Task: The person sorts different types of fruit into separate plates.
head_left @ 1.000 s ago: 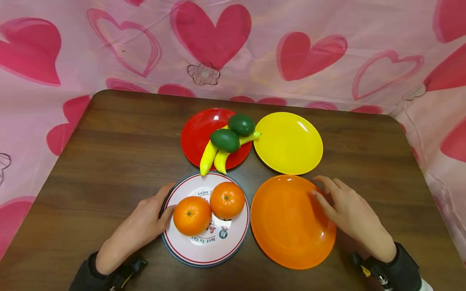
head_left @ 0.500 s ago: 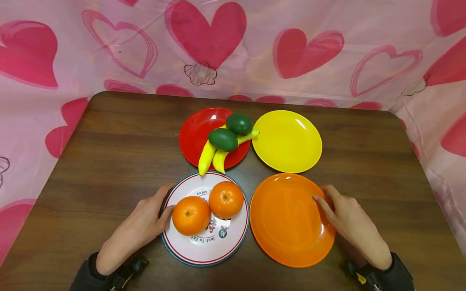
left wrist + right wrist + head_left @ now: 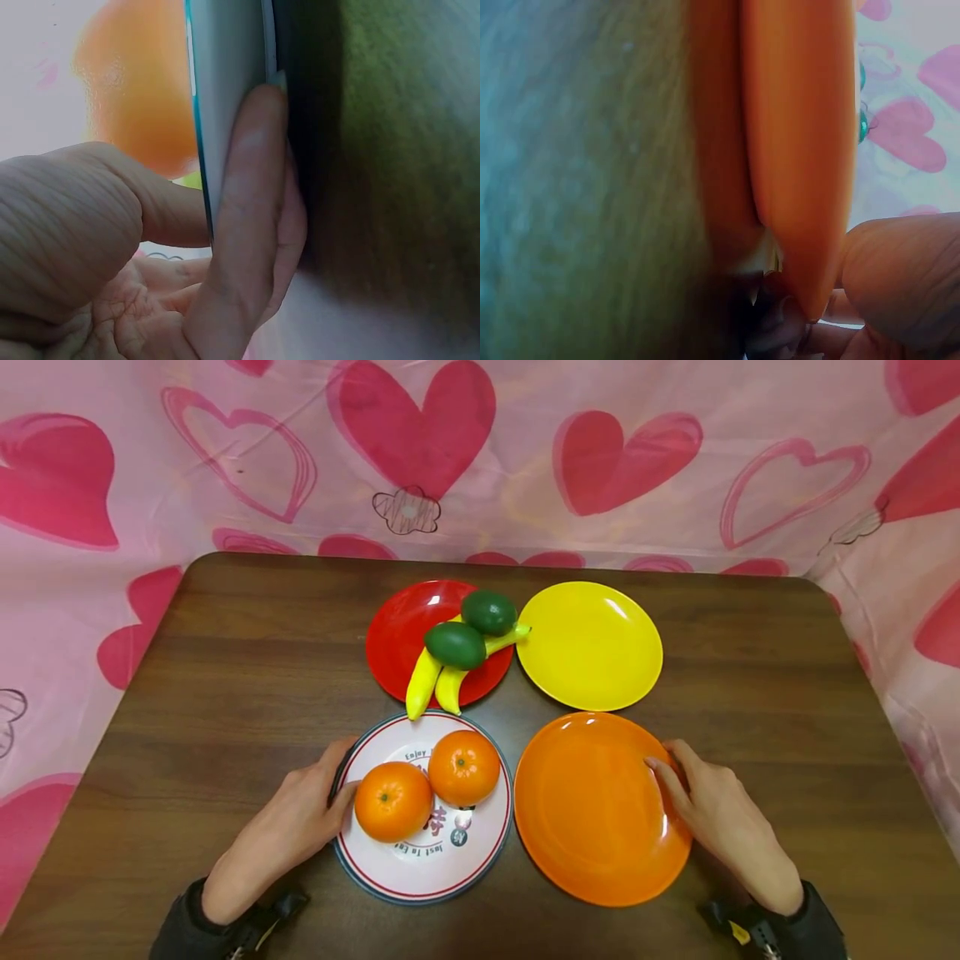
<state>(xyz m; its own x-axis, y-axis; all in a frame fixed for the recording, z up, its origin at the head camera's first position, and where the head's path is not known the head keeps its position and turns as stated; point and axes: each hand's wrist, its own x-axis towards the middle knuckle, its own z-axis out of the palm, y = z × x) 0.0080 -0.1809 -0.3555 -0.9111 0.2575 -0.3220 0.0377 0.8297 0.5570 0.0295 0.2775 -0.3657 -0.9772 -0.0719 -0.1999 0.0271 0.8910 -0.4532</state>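
My left hand [image 3: 300, 810] grips the left rim of a white plate [image 3: 420, 877] with a blue edge and red ring; in the left wrist view the thumb is over the rim and the fingers [image 3: 251, 195] lie beneath it. Two toy oranges [image 3: 393, 802] sit on that plate. At the right, my right hand [image 3: 716, 802] pinches the rim of an orange plate [image 3: 600, 810], thumb on top. The right wrist view shows this plate's side [image 3: 799, 135] with fingertips under its edge. Nothing lies on the orange plate.
Behind, a red plate [image 3: 393, 635] bears yellow bananas [image 3: 423, 685] and two dark green avocados [image 3: 455, 645]. A yellow plate [image 3: 592, 647] adjoins it on the right. All stand on a brown wooden table [image 3: 247, 668] before a pink heart-patterned cloth [image 3: 525, 468].
My right hand has closed onto the orange plate's right rim, its fingers going under the edge. My left hand keeps its hold on the white plate. The head view has shifted slightly.
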